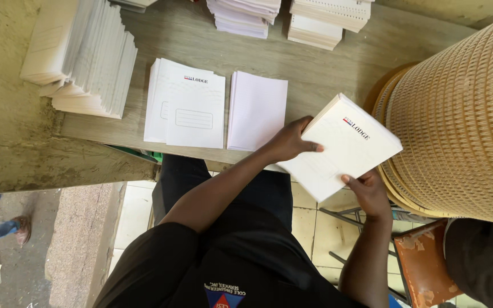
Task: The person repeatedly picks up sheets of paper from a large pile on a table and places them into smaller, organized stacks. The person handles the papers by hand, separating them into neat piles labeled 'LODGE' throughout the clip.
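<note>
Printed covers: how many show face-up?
2: one atop the cover pile on the bench, one on the booklet held by left hand and right hand. More may lie beneath.

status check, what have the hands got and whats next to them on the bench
Both hands, left hand and right hand, grip one white booklet. Printed covers and blank sheets lie left. Wire coil spool crowds right.

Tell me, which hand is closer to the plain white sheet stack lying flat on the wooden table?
Left. The left hand almost touches the plain white sheet stack; the right hand sits farther off, under the white booklet.
</note>
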